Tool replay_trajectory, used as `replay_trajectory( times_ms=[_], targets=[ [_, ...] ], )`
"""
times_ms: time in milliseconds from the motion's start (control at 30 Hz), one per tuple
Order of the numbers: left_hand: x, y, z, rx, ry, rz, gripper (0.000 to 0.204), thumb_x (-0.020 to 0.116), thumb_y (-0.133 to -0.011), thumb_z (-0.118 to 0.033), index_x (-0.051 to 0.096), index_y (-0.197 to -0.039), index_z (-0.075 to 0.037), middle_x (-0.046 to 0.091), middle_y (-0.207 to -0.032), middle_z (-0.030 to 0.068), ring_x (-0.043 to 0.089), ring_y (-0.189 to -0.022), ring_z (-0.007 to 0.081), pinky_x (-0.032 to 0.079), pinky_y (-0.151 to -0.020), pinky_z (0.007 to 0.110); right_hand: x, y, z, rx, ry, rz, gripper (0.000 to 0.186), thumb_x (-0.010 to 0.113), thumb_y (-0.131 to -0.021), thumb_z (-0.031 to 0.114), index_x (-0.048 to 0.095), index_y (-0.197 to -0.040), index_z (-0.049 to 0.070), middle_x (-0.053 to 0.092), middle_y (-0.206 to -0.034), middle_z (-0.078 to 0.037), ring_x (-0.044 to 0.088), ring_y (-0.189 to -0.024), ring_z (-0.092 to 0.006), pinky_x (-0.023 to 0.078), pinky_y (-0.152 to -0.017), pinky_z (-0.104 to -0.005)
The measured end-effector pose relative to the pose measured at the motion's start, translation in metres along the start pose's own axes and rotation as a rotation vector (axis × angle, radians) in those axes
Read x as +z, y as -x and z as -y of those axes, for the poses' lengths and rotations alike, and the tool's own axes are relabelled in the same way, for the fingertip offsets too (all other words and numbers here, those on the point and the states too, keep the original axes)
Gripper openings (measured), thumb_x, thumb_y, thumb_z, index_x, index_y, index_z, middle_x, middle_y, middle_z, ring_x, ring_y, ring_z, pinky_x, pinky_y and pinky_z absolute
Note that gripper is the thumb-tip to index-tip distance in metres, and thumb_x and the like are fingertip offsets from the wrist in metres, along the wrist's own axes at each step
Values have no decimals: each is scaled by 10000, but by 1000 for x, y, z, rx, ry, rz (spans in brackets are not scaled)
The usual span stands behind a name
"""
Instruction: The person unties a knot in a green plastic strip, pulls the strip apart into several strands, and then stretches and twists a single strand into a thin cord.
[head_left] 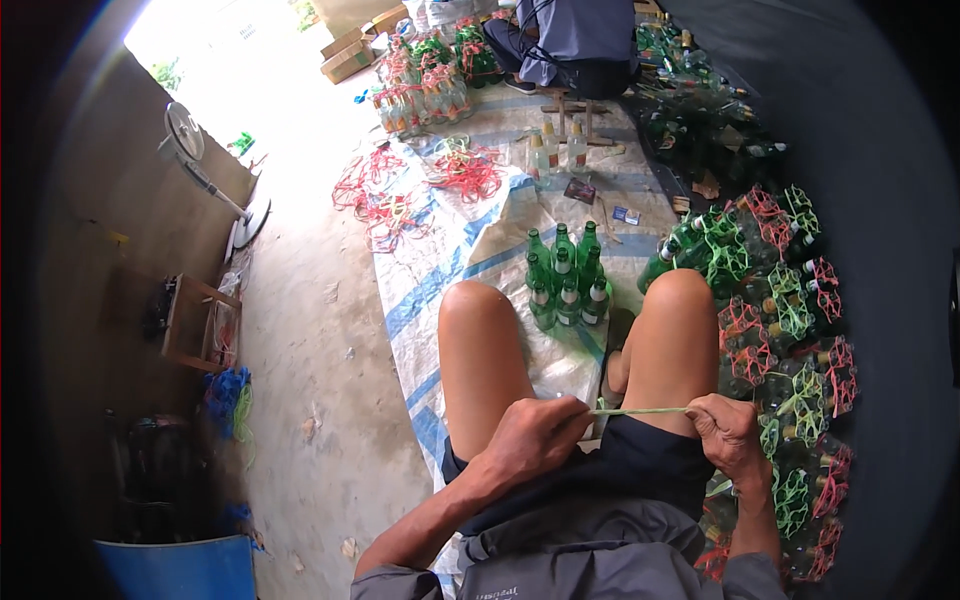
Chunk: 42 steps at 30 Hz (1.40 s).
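Over my lap, a thin light-green plastic string [640,411] is stretched straight between my two hands. My left hand [540,432] is closed on one end, above my left thigh. At the other end my right hand [728,430] pinches it beside my right thigh. Beyond my knees, a tight cluster of green glass bottles [566,275] stands upright on a white and blue striped woven sheet [430,315]; neither hand touches them.
Bundles of bottles tied with pink and green string [785,310] line the right side. Loose string piles [385,195] lie ahead, near more tied bottles [425,100]. Another person [575,45] sits at the far end. A fan [185,135] and a wooden stool [200,325] stand left.
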<state>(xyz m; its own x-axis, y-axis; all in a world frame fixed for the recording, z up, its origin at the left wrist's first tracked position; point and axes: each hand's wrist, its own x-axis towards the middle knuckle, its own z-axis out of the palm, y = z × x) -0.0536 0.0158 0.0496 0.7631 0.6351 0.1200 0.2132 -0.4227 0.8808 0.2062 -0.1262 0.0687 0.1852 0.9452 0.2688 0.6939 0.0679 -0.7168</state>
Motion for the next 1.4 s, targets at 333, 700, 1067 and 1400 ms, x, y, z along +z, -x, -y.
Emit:
replay_trajectory(
  times_ms=[333,700,1067,1400],
  targets=[
    [-21,-47,-32,5,-90,-20,57,652,-912,-7,652,-932,47,607,-689,158,616,-623,201,481,-601,304,-14,-6,-22,39,-25,-45,117,664,-939,83,643,-888,-20,639,-728,-147,643,-621,-290,476,-563,-341],
    [-71,-113,-7,4,-60,-224,103,674,-917,-87,677,-871,5,505,-582,20,469,-558,65,409,-531,270,-34,-43,-36,68,30,-123,116,618,-988,93,650,-949,-10,633,-739,-62,570,-639,-119,453,-604,-260],
    [-117,-184,58,-157,-91,-182,123,674,-941,-113,730,-908,-9,555,-692,-67,439,-653,19,364,-588,215,-12,-110,-66,155,-10,-142,169,597,-1014,138,663,-954,-5,548,-687,8,471,-609,-48,406,-553,-240],
    [-137,-206,127,-284,-65,-180,196,685,-927,-177,740,-945,11,631,-717,-16,517,-662,47,434,-613,249,18,-129,-120,284,-86,-26,198,609,-999,167,689,-935,-2,678,-796,-29,592,-731,-84,470,-672,-251]
  ],
)
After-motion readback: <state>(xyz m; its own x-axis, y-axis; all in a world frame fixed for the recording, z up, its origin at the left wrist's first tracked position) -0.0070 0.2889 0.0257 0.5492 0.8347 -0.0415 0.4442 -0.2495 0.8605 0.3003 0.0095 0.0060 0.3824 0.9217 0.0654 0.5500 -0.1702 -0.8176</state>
